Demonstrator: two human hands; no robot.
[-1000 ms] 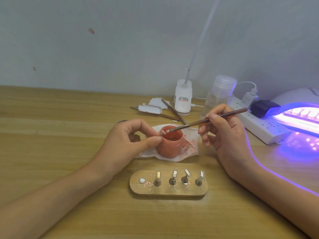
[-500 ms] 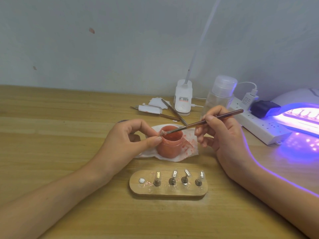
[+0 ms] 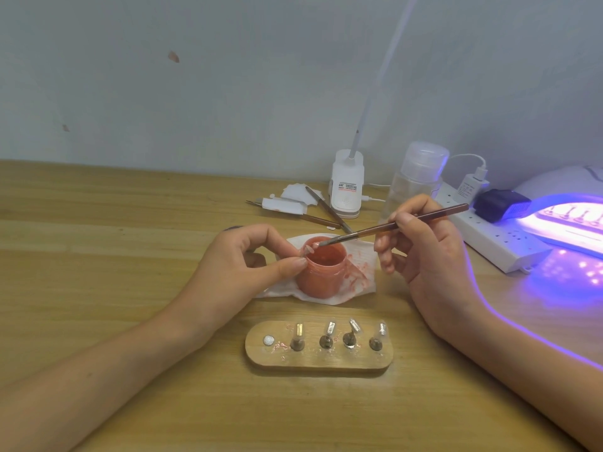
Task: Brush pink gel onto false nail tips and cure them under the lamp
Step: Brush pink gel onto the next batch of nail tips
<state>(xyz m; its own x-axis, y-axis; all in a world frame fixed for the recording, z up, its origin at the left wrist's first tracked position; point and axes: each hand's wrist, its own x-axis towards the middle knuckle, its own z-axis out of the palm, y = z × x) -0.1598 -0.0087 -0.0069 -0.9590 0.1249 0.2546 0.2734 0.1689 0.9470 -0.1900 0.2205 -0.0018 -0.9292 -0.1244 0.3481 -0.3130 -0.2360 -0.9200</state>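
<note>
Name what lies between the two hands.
In the head view, the open pink gel jar stands between the left hand and right hand, on a pink-smeared white wipe; the brush reaches over its mouth to the nail tip.

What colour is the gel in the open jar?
Salmon pink, matching the jar; the head view, the only one, looks straight into it.

On the wooden tabletop: a pink-stained tissue between left hand and right hand, a nail stand nearer, a glowing lamp right of both.
</note>
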